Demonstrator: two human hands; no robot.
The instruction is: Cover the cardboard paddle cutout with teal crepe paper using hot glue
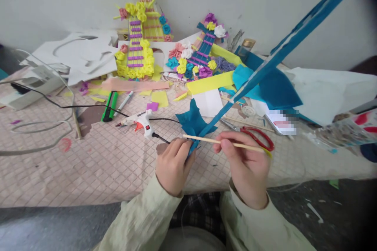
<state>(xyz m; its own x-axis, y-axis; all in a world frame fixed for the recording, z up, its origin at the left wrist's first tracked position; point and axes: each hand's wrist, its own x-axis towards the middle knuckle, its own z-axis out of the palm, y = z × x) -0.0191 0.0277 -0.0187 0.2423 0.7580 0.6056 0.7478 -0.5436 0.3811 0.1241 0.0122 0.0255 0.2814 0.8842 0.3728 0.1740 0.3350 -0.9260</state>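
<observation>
My left hand [175,164] is closed around the lower end of a long blue strip [253,82], which slants up to the top right corner. A star-like blue piece [193,119] with pointed tips sits just beyond that hand, where the strip meets it. Between the thumb and fingers of my right hand [246,164] is a thin wooden stick [206,139]. The stick lies nearly level, its left tip over the strip close to my left fingers. Red-handled scissors [260,137] rest on the table behind my right hand.
A white glue gun [144,121] with a black cord lies left of my hands, near a green box cutter [109,106]. Flower-trimmed yellow [136,47] and blue [203,51] instrument-shaped crafts lean at the wall. A phone [279,122] and plastic bag [341,131] are right.
</observation>
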